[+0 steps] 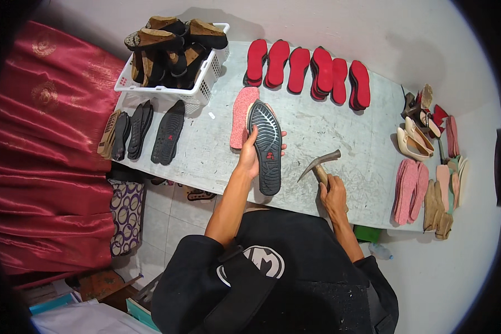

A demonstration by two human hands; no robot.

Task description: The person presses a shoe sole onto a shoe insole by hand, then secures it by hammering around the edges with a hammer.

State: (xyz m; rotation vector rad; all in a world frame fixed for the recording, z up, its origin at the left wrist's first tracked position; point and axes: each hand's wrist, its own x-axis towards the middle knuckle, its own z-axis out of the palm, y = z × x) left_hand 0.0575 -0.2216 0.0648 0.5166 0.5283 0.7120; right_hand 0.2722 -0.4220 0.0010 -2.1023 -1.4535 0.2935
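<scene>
My left hand [250, 154] grips a black ridged shoe sole [266, 147] with a small red mark, its tread facing up, over the middle of the table. A pale edge shows along the sole's upper rim; what lies under it is hidden. Just behind it rests a speckled pink insole [240, 119], partly covered by the sole. My right hand [334, 196] is wrapped round the wooden handle of a hammer [321, 164], close to the table's front edge. The hammer's long curved metal head points up and away from me.
Red-topped soles [299, 69] stand in stacks along the back. A white basket [205, 83] of wedge shoes is at back left, black soles [167, 133] in front of it. Pink insoles [411, 190] and cream shoes [414, 139] sit on the right. A red curtain [55, 161] hangs left.
</scene>
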